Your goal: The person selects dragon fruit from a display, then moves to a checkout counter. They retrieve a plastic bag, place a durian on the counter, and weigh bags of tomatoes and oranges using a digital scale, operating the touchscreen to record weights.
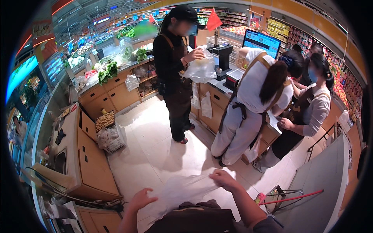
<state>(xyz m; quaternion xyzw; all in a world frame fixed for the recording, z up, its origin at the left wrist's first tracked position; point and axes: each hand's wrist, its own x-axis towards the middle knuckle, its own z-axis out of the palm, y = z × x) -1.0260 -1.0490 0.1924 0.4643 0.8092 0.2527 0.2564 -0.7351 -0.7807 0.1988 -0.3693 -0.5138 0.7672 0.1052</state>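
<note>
A thin, translucent plastic bag (182,190) is stretched out in front of my brown apron (192,221). My right hand (223,180) pinches its upper right corner and pulls the film into taut creases. At the bag's left side is my left hand (142,199), thumb and fingers apart, fingertips near the film. Whether they touch it is hard to tell.
A co-worker in black (172,58) holds another plastic bag (201,65) by a weighing scale (223,55). Two more people in aprons lean at the counter (214,94). Left are a sink cabinet (93,166) and white basket (116,142); a red-handled tool (294,197) lies right.
</note>
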